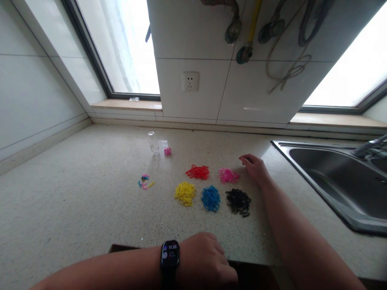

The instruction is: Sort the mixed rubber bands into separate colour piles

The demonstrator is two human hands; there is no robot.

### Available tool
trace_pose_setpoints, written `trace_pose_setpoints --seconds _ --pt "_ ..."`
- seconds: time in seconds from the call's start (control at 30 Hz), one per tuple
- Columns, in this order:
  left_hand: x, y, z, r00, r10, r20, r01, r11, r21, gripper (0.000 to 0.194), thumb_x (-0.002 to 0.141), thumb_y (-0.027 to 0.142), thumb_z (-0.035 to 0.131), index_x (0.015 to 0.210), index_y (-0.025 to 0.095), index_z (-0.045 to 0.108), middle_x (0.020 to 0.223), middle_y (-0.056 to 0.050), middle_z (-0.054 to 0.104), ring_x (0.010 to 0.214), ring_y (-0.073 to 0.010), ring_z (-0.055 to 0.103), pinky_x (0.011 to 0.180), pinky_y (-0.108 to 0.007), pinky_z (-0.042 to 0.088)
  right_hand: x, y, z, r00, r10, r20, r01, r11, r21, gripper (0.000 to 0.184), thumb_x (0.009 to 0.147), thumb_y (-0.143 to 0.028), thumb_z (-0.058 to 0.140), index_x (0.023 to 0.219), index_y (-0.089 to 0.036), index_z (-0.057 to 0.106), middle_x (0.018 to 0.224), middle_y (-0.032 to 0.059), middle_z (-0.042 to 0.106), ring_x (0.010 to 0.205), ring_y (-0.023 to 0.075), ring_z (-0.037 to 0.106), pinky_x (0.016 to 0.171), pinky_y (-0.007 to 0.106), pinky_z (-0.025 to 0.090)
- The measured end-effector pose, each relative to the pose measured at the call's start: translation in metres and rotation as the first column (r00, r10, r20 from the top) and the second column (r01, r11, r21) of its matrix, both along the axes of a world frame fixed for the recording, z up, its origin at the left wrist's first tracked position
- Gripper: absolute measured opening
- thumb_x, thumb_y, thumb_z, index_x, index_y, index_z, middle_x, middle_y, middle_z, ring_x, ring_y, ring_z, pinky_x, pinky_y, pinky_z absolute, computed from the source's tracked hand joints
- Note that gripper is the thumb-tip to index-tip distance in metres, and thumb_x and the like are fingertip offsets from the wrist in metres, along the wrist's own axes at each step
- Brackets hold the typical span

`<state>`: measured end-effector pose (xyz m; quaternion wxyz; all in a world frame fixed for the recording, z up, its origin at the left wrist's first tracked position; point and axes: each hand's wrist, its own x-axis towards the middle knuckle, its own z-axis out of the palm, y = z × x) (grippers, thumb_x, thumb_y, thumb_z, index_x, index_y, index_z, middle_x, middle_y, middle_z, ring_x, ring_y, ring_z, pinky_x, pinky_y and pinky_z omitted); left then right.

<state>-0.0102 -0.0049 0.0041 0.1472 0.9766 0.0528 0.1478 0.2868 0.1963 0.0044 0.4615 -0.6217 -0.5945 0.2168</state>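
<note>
Five small heaps of rubber bands lie on the speckled counter: red, pink, yellow, blue and black. My right hand rests on the counter just right of the pink heap, fingers curled and pointing left; I cannot make out anything in them. My left hand, with a black watch on the wrist, lies along the counter's front edge with fingers bent down over it. A few mixed bands lie apart to the left.
A small clear cup and a pink object stand further back on the counter. A steel sink with a tap is at the right. The tiled wall behind holds a socket and hanging hoses. Windows flank it.
</note>
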Motion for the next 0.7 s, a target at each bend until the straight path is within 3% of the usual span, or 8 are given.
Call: trace_pose_setpoints --seconds 0.1,0.2,0.37,0.4,0.47,0.57,0.7 --pt "-0.001 0.003 0.007 0.999 0.039 -0.004 -0.039 0.965 -0.261 0.012 0.086 0.031 0.063 0.095 0.024 0.067 0.070 0.005 0.068 0.066 -0.0116 0.062 0.060 -0.025 0.042 0.003 0.001 -0.001 1.000 -0.002 -0.005 0.002 1.000 -0.001 0.039 0.077 -0.053 0.062 0.086 -0.016 0.070 0.071 0.0029 0.062 0.061 0.0144 0.051 0.059 0.028 0.041" --pt "-0.008 0.012 0.033 0.997 0.065 -0.043 -0.077 0.915 -0.396 0.016 0.086 0.027 0.065 0.101 0.025 0.069 0.075 0.005 0.070 0.069 -0.0093 0.064 0.059 -0.020 0.042 0.005 0.004 -0.003 1.000 -0.004 0.004 0.004 1.000 0.001 0.039 0.077 -0.052 0.061 0.088 -0.016 0.071 0.074 0.0038 0.064 0.061 0.0144 0.051 0.057 0.028 0.040" --pt "-0.053 0.059 0.099 0.987 0.128 -0.093 -0.155 0.908 -0.389 0.016 0.092 0.030 0.062 0.101 0.021 0.071 0.077 0.001 0.066 0.072 -0.0095 0.060 0.069 -0.020 0.044 0.008 0.007 -0.005 1.000 -0.007 0.018 0.006 1.000 0.003 0.037 0.078 -0.050 0.060 0.086 -0.016 0.071 0.070 0.0030 0.063 0.061 0.0152 0.051 0.057 0.028 0.040" --pt "-0.069 0.072 0.109 0.971 0.205 -0.121 -0.236 0.896 -0.376 0.018 0.094 0.030 0.058 0.103 0.020 0.071 0.081 0.000 0.067 0.073 -0.0098 0.059 0.070 -0.021 0.043 0.008 0.008 -0.006 1.000 -0.007 0.020 0.007 1.000 0.003 0.037 0.078 -0.050 0.060 0.086 -0.016 0.071 0.070 0.0030 0.063 0.061 0.0152 0.051 0.058 0.028 0.039" --pt "-0.105 0.099 0.123 0.873 0.462 -0.157 -0.488 0.818 -0.303 0.027 0.097 0.038 0.052 0.101 0.019 0.071 0.084 -0.001 0.067 0.071 -0.0106 0.055 0.068 -0.022 0.041 0.010 0.009 -0.008 1.000 -0.006 0.020 0.006 1.000 0.005 0.036 0.078 -0.051 0.060 0.085 -0.017 0.071 0.070 0.0025 0.063 0.061 0.0153 0.051 0.058 0.028 0.039" --pt "-0.160 0.133 0.122 0.667 0.715 -0.208 -0.745 0.645 -0.174 0.033 0.095 0.044 0.052 0.098 0.018 0.072 0.083 -0.001 0.067 0.073 -0.0114 0.052 0.071 -0.023 0.039 0.012 0.011 -0.010 1.000 -0.008 -0.008 0.008 1.000 0.002 0.036 0.077 -0.051 0.061 0.086 -0.017 0.071 0.065 0.0007 0.059 0.058 0.0148 0.049 0.056 0.028 0.038" --pt "-0.208 0.159 0.100 0.574 0.766 -0.290 -0.817 0.561 -0.135 0.032 0.091 0.043 0.055 0.095 0.017 0.074 0.083 -0.002 0.069 0.073 -0.0125 0.054 0.069 -0.023 0.038 0.014 0.013 -0.013 0.999 -0.005 -0.040 0.004 1.000 -0.020 0.035 0.077 -0.050 0.061 0.085 -0.017 0.070 0.064 -0.0001 0.057 0.056 0.0139 0.048 0.054 0.027 0.037"
